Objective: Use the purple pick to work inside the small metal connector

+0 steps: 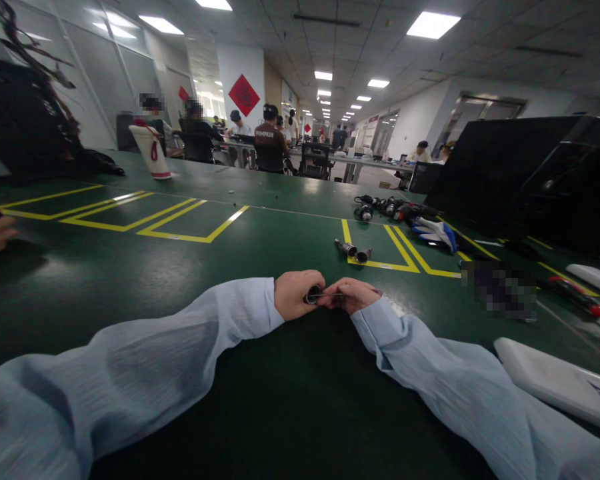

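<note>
- Cup-shaped metal piece point(312, 295) is kept inside the left hand point(296, 295), its round opening turned outward. Clock directions are counted from this piece, with twelve pointing away from the person.
- Green counter point(280, 252) is the largest thing, and it extends under both arms.
- Large black equipment point(510, 160) stands at two o'clock, on the far right part of the counter.
- White slab point(555, 380) lies between three and four o'clock, just beside the right sleeve point(450, 373).
- White paper cup point(153, 157) stands upright at ten o'clock, well apart.
- White and blue glove point(434, 233) lies at two o'clock.
- Left hand is wrapped around the metal piece; the right hand point(354, 295) has its fingers bent together, pinching a thin strand.
- Two loose metal pieces point(363, 255) rest at one o'clock, near the right hand.
- Thin strand point(329, 295) is the smallest thing; it goes from the metal piece toward three o'clock, to the right fingers.
</note>
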### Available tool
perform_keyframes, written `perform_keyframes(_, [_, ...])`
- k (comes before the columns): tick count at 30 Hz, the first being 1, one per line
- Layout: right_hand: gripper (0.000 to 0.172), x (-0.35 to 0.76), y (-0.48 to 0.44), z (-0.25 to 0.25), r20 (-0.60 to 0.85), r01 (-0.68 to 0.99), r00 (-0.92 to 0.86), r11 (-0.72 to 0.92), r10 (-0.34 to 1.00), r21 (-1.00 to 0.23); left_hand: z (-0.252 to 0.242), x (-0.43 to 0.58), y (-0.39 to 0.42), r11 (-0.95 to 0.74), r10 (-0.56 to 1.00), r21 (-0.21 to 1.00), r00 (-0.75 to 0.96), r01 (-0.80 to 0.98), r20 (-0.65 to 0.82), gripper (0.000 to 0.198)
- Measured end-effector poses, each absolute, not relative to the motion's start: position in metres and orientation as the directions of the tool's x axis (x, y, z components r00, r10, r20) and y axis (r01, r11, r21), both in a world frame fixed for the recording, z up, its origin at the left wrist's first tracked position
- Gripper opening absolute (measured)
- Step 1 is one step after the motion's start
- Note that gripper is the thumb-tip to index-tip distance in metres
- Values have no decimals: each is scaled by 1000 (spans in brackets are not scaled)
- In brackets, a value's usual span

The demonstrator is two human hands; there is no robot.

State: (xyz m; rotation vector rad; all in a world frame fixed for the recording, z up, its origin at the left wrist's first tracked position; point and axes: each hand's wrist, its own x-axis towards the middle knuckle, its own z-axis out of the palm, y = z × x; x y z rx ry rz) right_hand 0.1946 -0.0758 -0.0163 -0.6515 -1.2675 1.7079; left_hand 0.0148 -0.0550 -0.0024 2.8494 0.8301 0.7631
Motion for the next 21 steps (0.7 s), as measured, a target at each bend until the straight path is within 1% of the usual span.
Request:
perform_keyframes(3, [16,192,-78,-16,102,-361,-452,-77,886,-930,-2,15,-55,-845,533,254,695,471,482,12])
perform_keyframes(5, [17,191,-78,-16,106,-356,-420,-56,901,-933,-2,15,-55,-837,544,264,679,480,492,12])
perform_keyframes(10, [14,193,-83,-16,189,-297,-296,98,936,-950,0,16,-58,-827,558,241,683,509,471,7])
perform_keyframes(13, [16,192,-85,-14,206,-241,-279,139,938,-961,1,16,-59,-825,558,211,699,524,446,7])
perform_keyframes(16, [16,192,-84,-15,172,-223,-321,102,931,-969,1,16,-59,-826,558,199,715,528,420,9])
perform_keyframes(21, [13,195,-77,-16,86,-296,-443,-55,892,-954,0,15,-58,-841,539,233,716,488,443,6])
